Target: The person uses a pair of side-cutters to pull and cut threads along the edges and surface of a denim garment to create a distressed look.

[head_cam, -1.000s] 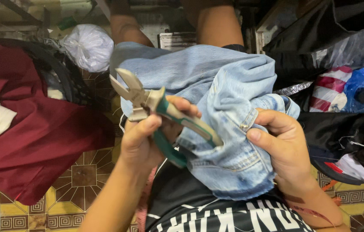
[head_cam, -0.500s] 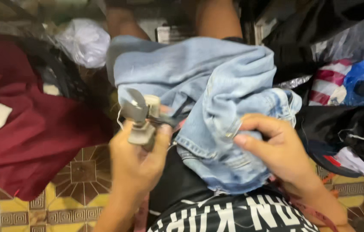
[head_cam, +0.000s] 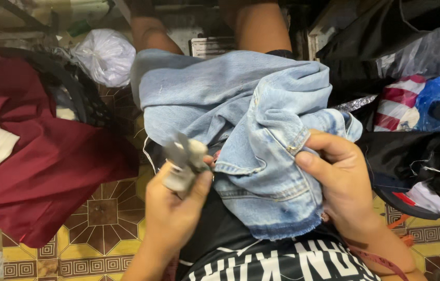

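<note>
Our left hand (head_cam: 170, 211) is clenched around pliers (head_cam: 183, 161); our right hand (head_cam: 342, 179) pinches the jeans (head_cam: 240, 119) at three o'clock. At eleven o'clock sits a tied white bag (head_cam: 104, 54), contents hidden.

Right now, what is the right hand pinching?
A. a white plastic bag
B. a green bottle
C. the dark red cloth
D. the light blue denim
D: the right hand grips a fold of the light blue denim with its fingers, while the left hand holds a metal tool.
</note>
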